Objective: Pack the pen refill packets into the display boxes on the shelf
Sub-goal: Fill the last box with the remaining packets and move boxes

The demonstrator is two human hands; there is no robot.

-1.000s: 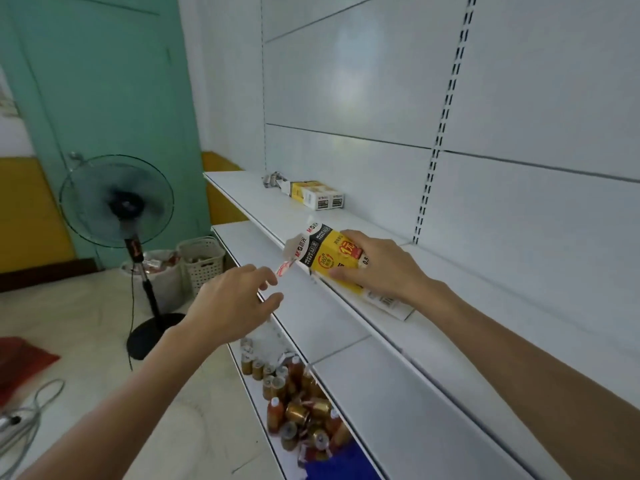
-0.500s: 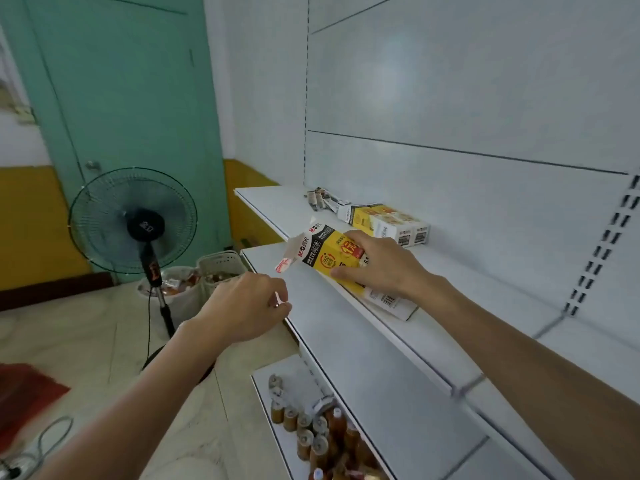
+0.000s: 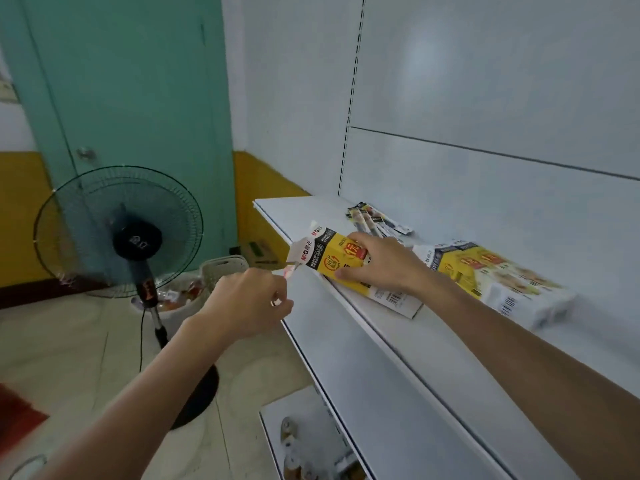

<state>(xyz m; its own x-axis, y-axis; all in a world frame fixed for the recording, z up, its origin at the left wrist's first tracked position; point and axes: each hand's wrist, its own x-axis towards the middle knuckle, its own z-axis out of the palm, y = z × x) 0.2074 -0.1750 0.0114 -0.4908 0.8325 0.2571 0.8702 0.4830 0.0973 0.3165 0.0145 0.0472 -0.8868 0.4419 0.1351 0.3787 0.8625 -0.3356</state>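
At the shelf [image 3: 298, 216], right hand [image 3: 377, 265] grips display box [image 3: 332, 258], left hand [image 3: 246, 303] pinches packet [image 3: 289, 271].

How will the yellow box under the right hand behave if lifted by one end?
The yellow box looks like thin cardboard with an open flap, so it probably weighs little and may dent under a firm grip. It juts past the shelf edge, so it might tip off if the right hand lets go.

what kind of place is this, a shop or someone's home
Probably a small shop or its stockroom: white retail shelving with a slotted upright, yellow display boxes of stock on the shelf, and small bottles lower down.
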